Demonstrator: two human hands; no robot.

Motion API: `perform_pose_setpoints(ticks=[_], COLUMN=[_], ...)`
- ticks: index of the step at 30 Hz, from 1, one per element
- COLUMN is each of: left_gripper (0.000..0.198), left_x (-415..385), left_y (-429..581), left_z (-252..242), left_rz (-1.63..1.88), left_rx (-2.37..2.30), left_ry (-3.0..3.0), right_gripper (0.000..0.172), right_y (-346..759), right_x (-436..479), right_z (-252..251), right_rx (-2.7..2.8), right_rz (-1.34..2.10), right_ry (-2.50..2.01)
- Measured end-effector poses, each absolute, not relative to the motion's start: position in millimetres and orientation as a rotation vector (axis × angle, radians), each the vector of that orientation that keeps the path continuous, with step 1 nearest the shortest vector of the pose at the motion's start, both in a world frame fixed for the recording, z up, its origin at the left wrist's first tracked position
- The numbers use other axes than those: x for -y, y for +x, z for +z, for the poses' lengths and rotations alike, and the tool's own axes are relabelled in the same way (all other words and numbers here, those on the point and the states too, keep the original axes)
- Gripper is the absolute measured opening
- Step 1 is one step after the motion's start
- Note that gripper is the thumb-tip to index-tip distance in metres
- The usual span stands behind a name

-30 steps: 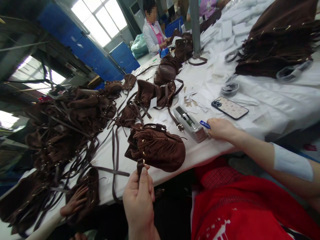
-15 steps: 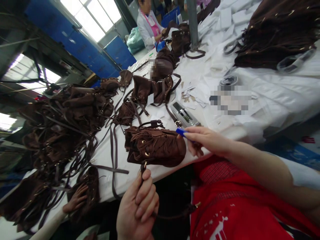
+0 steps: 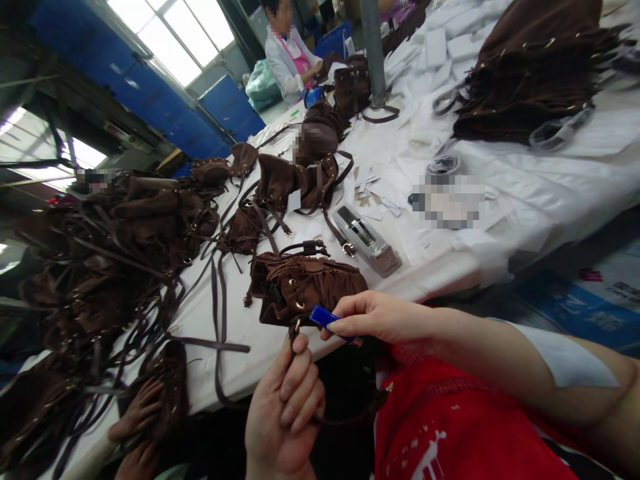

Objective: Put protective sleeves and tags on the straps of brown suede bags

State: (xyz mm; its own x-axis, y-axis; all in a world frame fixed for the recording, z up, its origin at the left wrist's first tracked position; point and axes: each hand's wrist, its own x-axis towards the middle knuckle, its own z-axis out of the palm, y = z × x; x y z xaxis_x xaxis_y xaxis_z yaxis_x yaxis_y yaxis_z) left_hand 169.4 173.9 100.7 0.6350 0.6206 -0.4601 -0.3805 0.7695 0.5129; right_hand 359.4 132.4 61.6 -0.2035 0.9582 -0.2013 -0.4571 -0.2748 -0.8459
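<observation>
My left hand (image 3: 287,400) is closed round a dark brown strap (image 3: 293,335), and a gold metal fitting (image 3: 298,325) sticks up above the fingers. The strap's other part hangs below the fist. Between thumb and fingers my right hand (image 3: 357,319) grips a small blue block-shaped object (image 3: 323,316), its free end close to the gold fitting; whether they touch I cannot tell. Just behind both hands a brown drawstring bag (image 3: 320,283) with gold eyelets lies on its side on the white table (image 3: 240,363).
A grey stapler-like device (image 3: 367,240) sits behind the bag. Brown bags (image 3: 150,220) with tangled straps are heaped at left, where another person's hands (image 3: 143,410) hold a bag. Further bags (image 3: 530,73) lie at right. A post (image 3: 373,53) rises from the table; a co-worker (image 3: 290,57) stands beyond.
My right hand has moved left and down, bringing the blue object near the gold fitting. My left hand has shifted slightly right. A second hand of the neighbour now shows at lower left.
</observation>
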Motion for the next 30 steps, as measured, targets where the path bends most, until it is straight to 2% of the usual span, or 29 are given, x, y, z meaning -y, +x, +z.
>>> perform_pose_setpoints(ticks=[7,11,16,20,21,24,26,28,30], left_gripper=[0.027,0.028,0.029,0.029,0.029,0.028,0.027,0.026,0.024], left_x=[-174,-174,-173,-174,-173,-171,-168,-166,-165], left_y=[169,168,168,168,168,169,171,172,173], left_z=[97,96,97,96,95,90,88,86,85], left_rz=[0.591,0.597,0.596,0.597,0.592,0.572,0.562,0.555,0.550], left_rx=[-0.638,-0.632,-0.622,-0.674,-0.708,-0.861,-0.954,-1.005,-1.027], left_ry=[0.341,0.313,0.310,0.390,0.434,0.589,0.669,0.716,0.745], right_gripper=[0.029,0.038,0.024,0.049,0.047,0.020,0.011,0.018,0.040], right_y=[363,367,357,348,347,344,342,340,338], right_x=[-130,-120,-119,-124,-125,-126,-127,-127,-129], right_z=[55,61,58,51,50,47,46,47,47], right_rx=[0.829,0.861,0.882,0.917,0.933,0.937,0.901,0.862,0.820], right_rz=[1.572,1.707,1.633,1.503,1.479,1.510,1.594,1.660,1.714], right_ry=[-0.847,-0.700,-0.844,-0.873,-0.890,-0.979,-1.005,-1.000,-0.990])
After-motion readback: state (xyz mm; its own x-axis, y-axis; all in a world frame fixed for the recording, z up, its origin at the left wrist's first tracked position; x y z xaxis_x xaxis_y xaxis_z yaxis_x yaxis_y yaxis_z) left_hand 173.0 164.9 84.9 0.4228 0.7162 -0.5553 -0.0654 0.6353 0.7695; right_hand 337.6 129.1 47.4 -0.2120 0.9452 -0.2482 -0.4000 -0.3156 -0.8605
